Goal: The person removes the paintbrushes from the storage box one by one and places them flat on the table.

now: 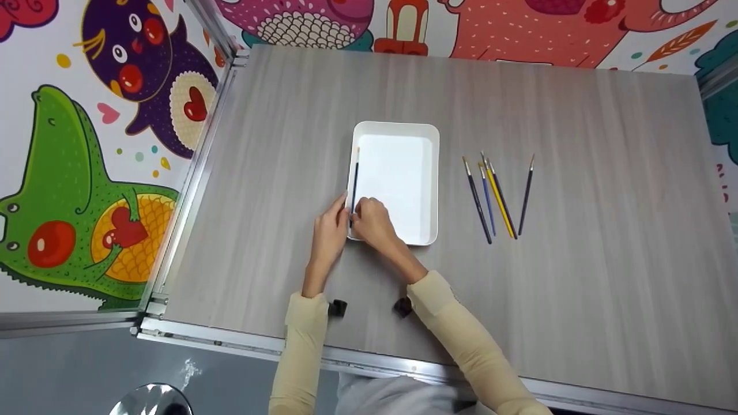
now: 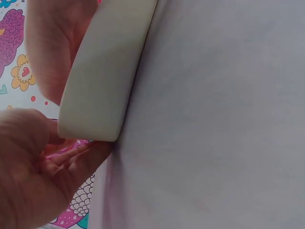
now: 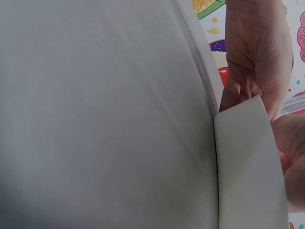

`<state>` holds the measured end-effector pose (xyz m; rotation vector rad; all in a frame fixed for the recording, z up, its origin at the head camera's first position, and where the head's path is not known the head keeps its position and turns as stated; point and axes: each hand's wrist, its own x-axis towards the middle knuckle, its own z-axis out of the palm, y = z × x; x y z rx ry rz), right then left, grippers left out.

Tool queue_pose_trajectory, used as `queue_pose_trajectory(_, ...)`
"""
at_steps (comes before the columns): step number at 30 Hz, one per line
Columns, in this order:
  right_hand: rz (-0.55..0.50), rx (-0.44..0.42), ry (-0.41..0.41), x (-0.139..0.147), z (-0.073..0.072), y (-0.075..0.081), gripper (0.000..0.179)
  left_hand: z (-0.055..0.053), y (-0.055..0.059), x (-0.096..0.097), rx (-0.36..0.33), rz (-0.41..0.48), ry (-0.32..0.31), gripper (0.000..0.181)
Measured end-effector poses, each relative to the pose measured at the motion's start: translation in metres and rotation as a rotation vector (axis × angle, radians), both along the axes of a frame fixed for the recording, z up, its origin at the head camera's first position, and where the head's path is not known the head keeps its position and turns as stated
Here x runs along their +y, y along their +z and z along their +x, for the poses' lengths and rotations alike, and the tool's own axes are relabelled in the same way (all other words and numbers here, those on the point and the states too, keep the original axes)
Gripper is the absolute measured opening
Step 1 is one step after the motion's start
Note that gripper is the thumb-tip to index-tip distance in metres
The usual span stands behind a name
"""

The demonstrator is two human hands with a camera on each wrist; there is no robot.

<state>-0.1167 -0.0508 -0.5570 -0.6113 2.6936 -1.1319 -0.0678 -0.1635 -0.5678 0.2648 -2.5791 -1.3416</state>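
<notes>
A white rectangular tray [image 1: 433, 184] stands on the table. A dark-handled paintbrush [image 1: 356, 178] lies inside along its left wall, bristles pointing to the far end. My right hand [image 1: 373, 222] reaches over the near wall and pinches the brush near its handle end, with curled fingers. Outside the tray's near left corner, my left hand [image 1: 330, 230] touches the left wall with fairly straight fingers. In the left wrist view, the left hand [image 2: 43, 176] lies beside the tray's pale near wall [image 2: 102, 90]. That wall hides part of the right hand [image 3: 295, 162] in the right wrist view.
Several paintbrushes lie right of the tray, among them a yellow one [image 1: 500, 199], a blue one [image 1: 488, 199] and a separate dark one [image 1: 526, 196]. A metal rail [image 1: 230, 340] edges the table's front. Walls with cartoon animals [image 1: 115, 230] border the left and back.
</notes>
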Motion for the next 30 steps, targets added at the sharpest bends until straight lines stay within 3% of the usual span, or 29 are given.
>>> queue_pose_trajectory(8, -0.007, 0.017, -0.007, -0.006, -0.003, -0.002, 0.006, 0.000, -0.001, -0.001, 0.036, -0.004, -0.001, 0.037)
queue_pose_trajectory(19, 0.038, -0.127, -0.039, -0.008, -0.012, 0.003, 0.028, -0.001, 0.000, 0.001, 0.020, 0.003, 0.000, 0.036)
queue_pose_trajectory(30, 0.116, -0.157, -0.037, -0.012, -0.016, 0.010, 0.021, 0.000, 0.000, 0.000, -0.001, 0.018, 0.005, 0.036)
